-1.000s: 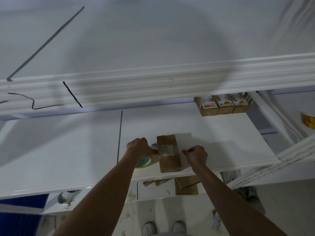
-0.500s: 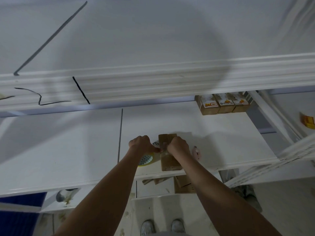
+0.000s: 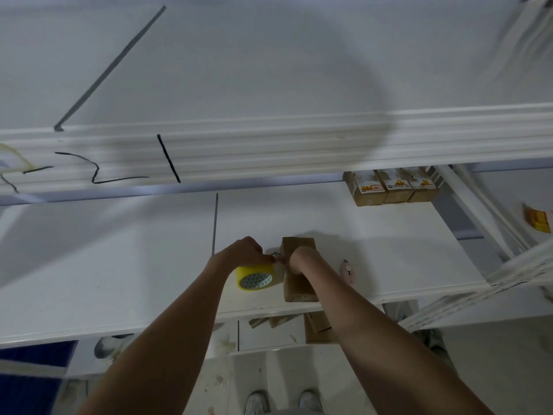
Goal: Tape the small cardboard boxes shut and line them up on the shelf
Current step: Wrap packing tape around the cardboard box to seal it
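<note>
A small brown cardboard box (image 3: pixel 299 287) lies near the front edge of the white shelf (image 3: pixel 374 250). My right hand (image 3: pixel 300 260) rests on top of the box with curled fingers at its left edge. My left hand (image 3: pixel 244 253) sits just left of it and pinches the tape end above the yellow tape roll (image 3: pixel 256 277). The fingertips of both hands nearly meet between roll and box. Three taped boxes with orange labels (image 3: pixel 392 187) stand in a row at the back right of the shelf.
A pink utility knife (image 3: pixel 348 271) lies right of the box. An upper shelf (image 3: pixel 269 145) overhangs the back. Loose cardboard boxes (image 3: pixel 317 326) sit on a lower level. A yellow object (image 3: pixel 538 220) lies at far right. My shoes (image 3: pixel 282 402) stand on the floor.
My right hand moved left from the box's right side across its top to meet the left hand. The pink knife became visible. The tape roll shows more fully under the left hand.
</note>
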Demonstrator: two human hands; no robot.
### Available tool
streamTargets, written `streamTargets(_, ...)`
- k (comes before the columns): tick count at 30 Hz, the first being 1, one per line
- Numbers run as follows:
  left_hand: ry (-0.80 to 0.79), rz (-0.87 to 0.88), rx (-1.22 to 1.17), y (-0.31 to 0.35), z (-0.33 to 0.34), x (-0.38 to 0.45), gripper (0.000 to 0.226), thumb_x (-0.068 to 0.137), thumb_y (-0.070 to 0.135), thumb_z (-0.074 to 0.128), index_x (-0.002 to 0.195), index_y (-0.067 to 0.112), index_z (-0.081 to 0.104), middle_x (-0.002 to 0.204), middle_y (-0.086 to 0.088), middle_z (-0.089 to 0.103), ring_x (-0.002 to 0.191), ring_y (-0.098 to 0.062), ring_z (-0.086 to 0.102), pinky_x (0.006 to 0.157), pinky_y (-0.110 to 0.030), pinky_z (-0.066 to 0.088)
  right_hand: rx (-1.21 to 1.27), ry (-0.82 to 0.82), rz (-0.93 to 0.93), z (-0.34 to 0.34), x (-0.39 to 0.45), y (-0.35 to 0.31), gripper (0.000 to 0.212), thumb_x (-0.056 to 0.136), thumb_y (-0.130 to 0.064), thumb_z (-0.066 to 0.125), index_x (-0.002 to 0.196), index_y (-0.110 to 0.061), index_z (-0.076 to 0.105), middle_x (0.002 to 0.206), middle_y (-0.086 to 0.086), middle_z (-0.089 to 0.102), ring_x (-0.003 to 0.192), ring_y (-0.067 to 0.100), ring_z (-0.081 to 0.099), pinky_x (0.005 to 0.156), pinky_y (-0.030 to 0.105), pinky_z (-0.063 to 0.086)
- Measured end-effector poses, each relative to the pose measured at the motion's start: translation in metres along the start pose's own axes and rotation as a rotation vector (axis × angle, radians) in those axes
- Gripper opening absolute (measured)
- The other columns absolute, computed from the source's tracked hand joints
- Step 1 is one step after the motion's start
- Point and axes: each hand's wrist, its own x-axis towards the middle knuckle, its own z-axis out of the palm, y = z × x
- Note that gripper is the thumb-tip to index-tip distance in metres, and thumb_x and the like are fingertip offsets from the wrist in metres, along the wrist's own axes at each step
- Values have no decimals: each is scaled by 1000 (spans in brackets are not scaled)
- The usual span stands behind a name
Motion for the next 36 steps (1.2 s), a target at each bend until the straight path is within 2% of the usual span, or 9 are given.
streamTargets(3, -46, 30, -31, -9, -3, -2, 44, 91, 57, 60, 95, 14, 68, 91, -3, 65, 88, -20, 65, 80, -27, 51, 41, 48, 106, 11, 11, -2, 61, 81, -56, 67, 119, -8, 58, 104, 14, 59, 92, 32, 60, 86, 44, 51)
streamTargets(6, -71, 59, -56, -18, -7, -6, 41, 94, 55, 58, 92, 14, 66, 89, -1, 62, 85, -17, 62, 76, -25, 48, 74, 79, 135, 9, -1, -6, 53, 83, -51, 70, 108, -5, 59, 98, 12, 58, 91, 29, 60, 90, 42, 52)
streamTargets(10, -82, 106, -48, -28, -14, -10, 41, 91, 53, 63, 79, 14, 64, 82, -2, 59, 80, -16, 58, 72, -24, 44, 79, 116, 98, 1, -18, -6, 47, 85, -47, 73, 79, -11, 44, 76, 8, 48, 70, 24, 52, 75, 37, 49)
streamTargets(13, -44, 108, -15, -30, -15, -10, 41, 86, 57, 68, 67, 21, 61, 73, 1, 58, 72, -15, 57, 66, -23, 43, 85, 159, 64, 0, -24, -5, 46, 87, -44, 73, 74, -12, 43, 73, 6, 49, 67, 23, 53, 69, 36, 48)
streamTargets(16, 6, 81, 41, -26, -13, -6, 44, 81, 64, 68, 62, 26, 59, 72, 2, 58, 73, -17, 58, 67, -26, 47, 22, 198, 33, 6, -28, -7, 32, 90, -39, 70, 89, -10, 58, 83, 7, 61, 83, 26, 62, 78, 37, 54)
streamTargets(20, 47, 12, 67, -20, -9, -5, 47, 73, 71, 70, 65, 26, 59, 71, 7, 55, 84, -22, 59, 87, -39, 53, -65, 230, 74, 18, -22, -8, 46, 89, -45, 67, 116, -8, 67, 115, 15, 66, 108, 34, 62, 95, 47, 54)
streamTargets(25, 81, -3, 30, -17, -3, -7, 49, 71, 72, 71, 71, 24, 62, 72, 5, 57, 88, -23, 61, 86, -40, 53, 22, 268, 88, 24, -25, -4, 51, 91, -41, 69, 128, -7, 59, 130, 20, 46, 120, 37, 50, 107, 57, 44)
streamTargets(30, 76, -1, -94, -28, 2, -10, 43, 82, 59, 70, 65, 21, 60, 70, 0, 59, 69, -16, 58, 67, -30, 47, 71, 320, 8, 31, -24, -3, 77, 100, -21, 58, 156, 4, 11, 152, 32, 30, 140, 51, 32, 114, 71, 22)
streamTargets(36, 90, 13, -87, -28, 3, -15, 42, 81, 61, 69, 62, 24, 60, 70, 2, 59, 77, -21, 60, 85, -40, 49, 104, 304, -36, 36, -18, 4, 81, 92, -26, 69, 152, 3, 23, 147, 27, 37, 137, 47, 35, 114, 70, 20)
